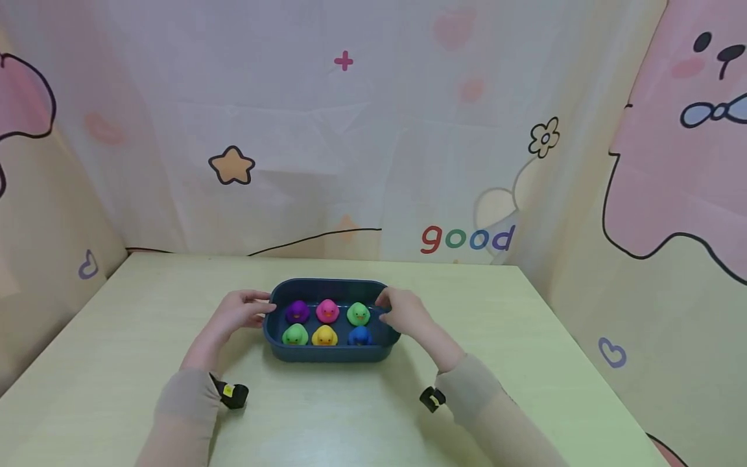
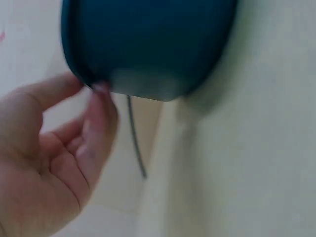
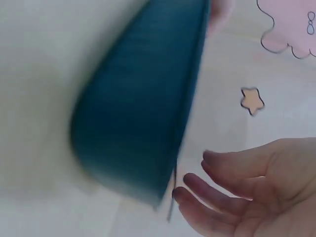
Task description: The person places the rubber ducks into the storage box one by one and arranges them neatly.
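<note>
A dark blue oblong tub [image 1: 332, 355] with rounded ends stands on the table. Inside it sit several small toy ducks in two rows: purple [image 1: 297, 312], pink [image 1: 327, 311] and green [image 1: 358, 314] behind, another green one [image 1: 295, 335], a yellow [image 1: 324, 336] and a blue [image 1: 360, 336] in front. At the tub's left end, my left hand [image 1: 238, 311] pinches the rim between thumb and fingers. My right hand [image 1: 406, 311] hovers at the right end, fingertips over the rim. In the right wrist view, its loosely bent fingers [image 3: 222, 192] hold nothing.
A pale table [image 1: 327, 415] spreads around the tub. Behind and at both sides hangs a printed cloth [image 1: 315, 130] with a star, hearts and the word "good". Black wrist devices [image 1: 233, 394] are strapped at both sleeves.
</note>
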Demonstrator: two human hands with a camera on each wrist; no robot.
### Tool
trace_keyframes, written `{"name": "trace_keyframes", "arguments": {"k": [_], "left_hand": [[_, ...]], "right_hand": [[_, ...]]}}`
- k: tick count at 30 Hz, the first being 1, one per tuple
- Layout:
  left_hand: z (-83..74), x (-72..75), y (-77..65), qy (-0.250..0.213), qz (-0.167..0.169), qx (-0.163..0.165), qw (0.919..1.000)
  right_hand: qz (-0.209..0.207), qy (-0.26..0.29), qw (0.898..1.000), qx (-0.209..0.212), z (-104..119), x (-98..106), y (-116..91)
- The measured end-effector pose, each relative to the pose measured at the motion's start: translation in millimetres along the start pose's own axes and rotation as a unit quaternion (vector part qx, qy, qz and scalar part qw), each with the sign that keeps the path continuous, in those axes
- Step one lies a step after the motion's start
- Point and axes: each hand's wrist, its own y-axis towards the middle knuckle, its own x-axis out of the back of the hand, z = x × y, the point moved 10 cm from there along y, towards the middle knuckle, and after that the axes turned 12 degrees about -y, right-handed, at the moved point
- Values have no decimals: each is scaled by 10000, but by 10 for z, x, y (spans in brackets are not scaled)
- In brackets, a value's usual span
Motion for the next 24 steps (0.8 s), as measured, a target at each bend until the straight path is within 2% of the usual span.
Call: {"name": "trace_keyframes", "arguments": {"k": [2,3,6,8,11,14,17,19,21,24], "left_hand": [[-143,-27,-38,967,-22,-111,9953],[-227,-53,-61,1510,-58,-167,9884],[-487,-190,-112,2873,-271,-343,9569],[-646,-323,-121,3407,-458,-457,9379],[-787,-591,-78,3550,-598,-629,9308],[-840,-874,-3,3662,-574,-836,9250],[-828,-1121,63,3984,-488,-1052,9099],[-791,-1246,90,4261,-413,-1161,8962],[-738,-1333,106,4526,-343,-1202,8829],[-692,-1388,111,4701,-280,-1209,8738]], "right_hand": [[-349,-108,9993,-62,-67,142,-27],[-534,-193,9983,-113,-107,204,-37],[-1043,-515,9929,-265,-220,341,-54],[-1268,-642,9892,-369,-285,369,-54],[-1360,-817,9862,-481,-354,316,-32],[-1178,-917,9869,-606,-411,191,10],[-824,-830,9903,-746,-474,49,57],[-555,-753,9921,-831,-517,-40,83],[-359,-679,9932,-869,-551,-108,103],[-224,-698,9935,-873,-570,-154,115]]}}
